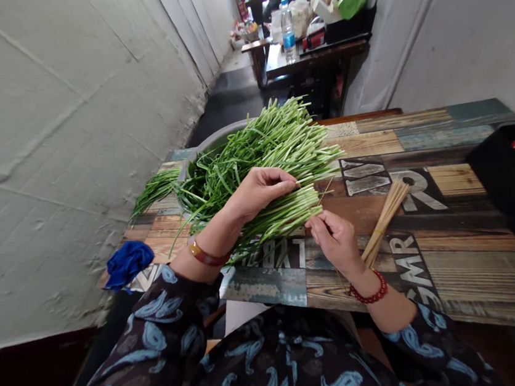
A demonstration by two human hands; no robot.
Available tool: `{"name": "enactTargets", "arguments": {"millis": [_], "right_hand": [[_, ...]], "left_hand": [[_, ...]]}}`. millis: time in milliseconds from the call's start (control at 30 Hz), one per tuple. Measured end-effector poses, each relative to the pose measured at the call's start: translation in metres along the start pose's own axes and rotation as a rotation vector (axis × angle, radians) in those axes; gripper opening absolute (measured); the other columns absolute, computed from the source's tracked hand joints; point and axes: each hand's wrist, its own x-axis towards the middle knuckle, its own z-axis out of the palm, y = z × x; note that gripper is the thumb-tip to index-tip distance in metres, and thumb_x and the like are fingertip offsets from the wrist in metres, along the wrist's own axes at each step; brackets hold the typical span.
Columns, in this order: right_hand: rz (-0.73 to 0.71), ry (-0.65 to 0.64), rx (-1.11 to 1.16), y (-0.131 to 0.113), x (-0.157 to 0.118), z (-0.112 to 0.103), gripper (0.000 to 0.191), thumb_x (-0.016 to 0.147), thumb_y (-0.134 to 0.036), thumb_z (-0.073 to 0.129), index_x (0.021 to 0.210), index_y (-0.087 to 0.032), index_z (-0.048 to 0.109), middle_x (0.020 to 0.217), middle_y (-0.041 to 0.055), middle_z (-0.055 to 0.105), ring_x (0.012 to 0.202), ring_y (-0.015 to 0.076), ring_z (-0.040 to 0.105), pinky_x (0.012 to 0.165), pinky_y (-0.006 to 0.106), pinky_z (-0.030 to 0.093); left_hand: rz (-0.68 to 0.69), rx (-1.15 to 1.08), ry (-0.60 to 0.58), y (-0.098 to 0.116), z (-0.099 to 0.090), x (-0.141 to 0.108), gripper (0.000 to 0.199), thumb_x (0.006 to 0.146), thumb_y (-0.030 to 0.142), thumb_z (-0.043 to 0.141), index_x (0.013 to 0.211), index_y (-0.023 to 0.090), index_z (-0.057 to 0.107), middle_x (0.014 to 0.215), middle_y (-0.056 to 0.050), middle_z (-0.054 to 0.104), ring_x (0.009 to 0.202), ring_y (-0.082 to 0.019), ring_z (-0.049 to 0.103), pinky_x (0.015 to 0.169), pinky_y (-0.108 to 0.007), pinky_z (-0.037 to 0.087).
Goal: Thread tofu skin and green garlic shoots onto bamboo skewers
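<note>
A large heap of garlic chives (287,137) fills a grey basin (214,138), pale cut ends pointing right and green leaves to the left. My left hand (260,193) rests over a smaller bunch of chives (290,212) at the near side, thumb and fingers pinched on the stems. At the cut ends of this bunch, my right hand (334,236) is closed in a pinch on a stem end; its fingertips partly hide the hold. A thin stick or stem juts out just above those ends. Right of my right hand lies a banded bundle of bamboo skewers (385,217).
More chives (158,188) lie left of the basin on the patchwork wooden table (490,275). A blue cloth (128,264) sits at the left corner. At right is a black bag-like thing (510,178). Behind, another table holds a water bottle (288,32) and a green bowl-like container (352,0).
</note>
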Motion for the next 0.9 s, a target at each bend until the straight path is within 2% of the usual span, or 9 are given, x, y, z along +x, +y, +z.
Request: {"name": "enactTargets", "arguments": {"millis": [300, 567, 900], "right_hand": [[0.013, 0.007, 0.011, -0.0044, 0.0011, 0.0002, 0.034, 0.098, -0.04, 0.051, 0.075, -0.018, 0.062, 0.049, -0.0048, 0.05, 0.044, 0.0093, 0.046, 0.048, 0.023, 0.038], [0.002, 0.003, 0.006, -0.0016, 0.0, 0.0003, 0.03, 0.098, -0.035, 0.052, 0.076, -0.018, 0.063, 0.051, -0.005, 0.05, 0.045, 0.009, 0.046, 0.049, 0.023, 0.037], [0.006, 0.008, -0.01, -0.0025, 0.0015, 0.0005, 0.031, 0.098, -0.037, 0.051, 0.075, -0.018, 0.062, 0.05, -0.0045, 0.05, 0.045, 0.0096, 0.046, 0.049, 0.023, 0.037]], "left_hand": [[-0.016, -0.02, -0.004, 0.0026, 0.0025, -0.0006, 0.022, 0.07, 0.034, 0.079, 0.072, 0.013, 0.073, 0.067, -0.001, 0.066, 0.059, -0.008, 0.049, 0.06, -0.023, 0.039], [0.013, -0.022, 0.008, -0.0001, 0.0011, 0.0007, 0.02, 0.071, 0.033, 0.078, 0.071, 0.013, 0.073, 0.068, -0.001, 0.066, 0.058, -0.007, 0.048, 0.059, -0.023, 0.038], [0.037, -0.007, -0.008, 0.0016, 0.0014, -0.0001, 0.017, 0.073, 0.03, 0.077, 0.07, 0.014, 0.073, 0.067, -0.001, 0.066, 0.06, -0.008, 0.05, 0.061, -0.023, 0.041]]}}
